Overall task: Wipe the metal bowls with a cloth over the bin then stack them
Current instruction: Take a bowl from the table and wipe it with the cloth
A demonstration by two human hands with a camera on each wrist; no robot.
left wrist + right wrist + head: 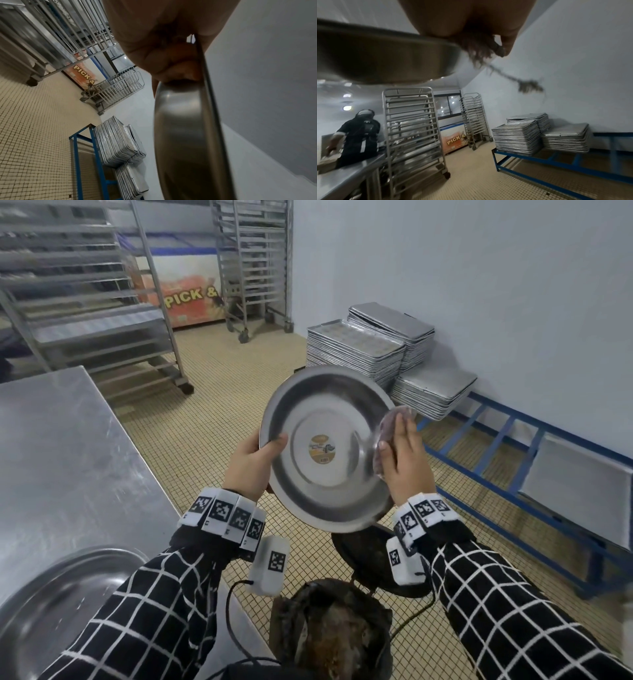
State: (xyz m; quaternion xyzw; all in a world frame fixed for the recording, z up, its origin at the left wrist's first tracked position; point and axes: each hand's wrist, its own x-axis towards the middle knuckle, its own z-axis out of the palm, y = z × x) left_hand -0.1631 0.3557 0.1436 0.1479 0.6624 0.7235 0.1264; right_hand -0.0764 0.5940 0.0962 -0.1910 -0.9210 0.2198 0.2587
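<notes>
Left hand [251,465] gripping left rim of metal bowl [329,446], thumb curling over inner edge, holding bowl tilted with inside facing camera, above black bin [337,635]. Round label sitting at bowl centre. Right hand [406,463] pressing purple cloth [390,433] against bowl's right rim, fingers extending flat over it; frayed threads dangling in right wrist view. Second metal bowl [58,597] resting on steel table [65,460] at lower left. Stacked baking trays [359,350] sitting on blue rack [507,436] behind.
</notes>
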